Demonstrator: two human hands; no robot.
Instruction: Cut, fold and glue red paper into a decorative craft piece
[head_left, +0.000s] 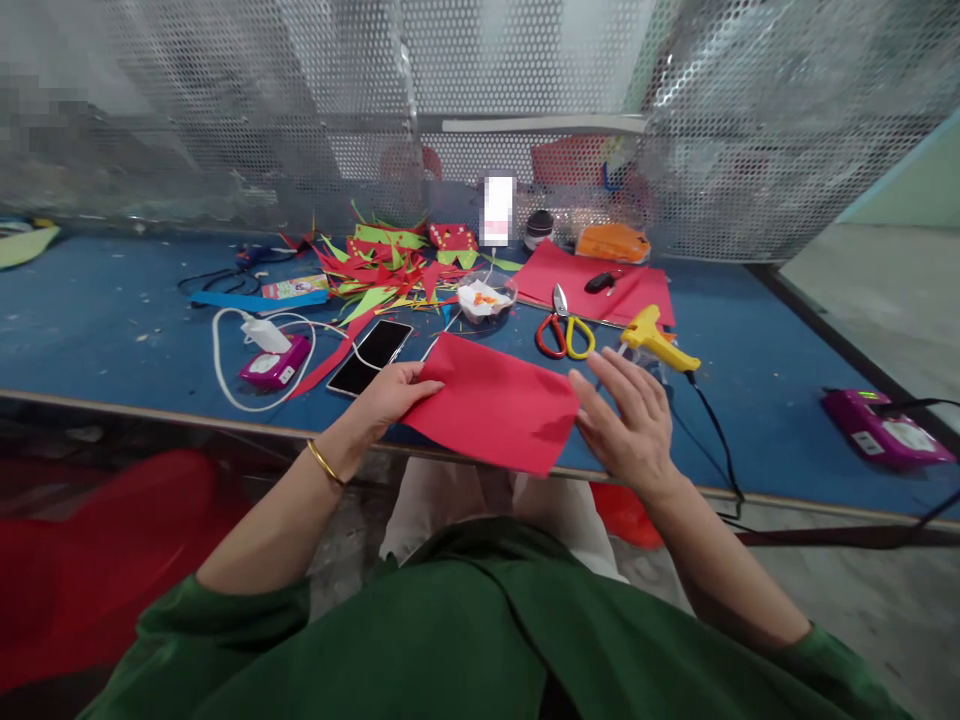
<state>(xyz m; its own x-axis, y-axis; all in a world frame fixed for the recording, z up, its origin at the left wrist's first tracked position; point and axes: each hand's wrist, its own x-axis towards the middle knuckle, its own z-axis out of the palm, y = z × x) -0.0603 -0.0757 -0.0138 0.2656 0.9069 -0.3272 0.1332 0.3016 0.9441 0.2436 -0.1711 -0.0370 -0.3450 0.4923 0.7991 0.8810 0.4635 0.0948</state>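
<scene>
A red sheet is held up at the table's front edge, slightly bent. My left hand pinches its left end, thumb on top. At the sheet's right end, my right hand has its fingers stretched out and apart, close against the edge. Beyond the sheet lie scissors with one red and one yellow handle. A yellow glue gun rests just past my right hand. A black-screened phone lies beyond my left hand.
Red and green paper scraps are heaped at the back middle, beside a clear bowl. More red sheets lie at the back right. Purple power sockets stand left and right, with cables. A perforated metal screen rises behind the blue table.
</scene>
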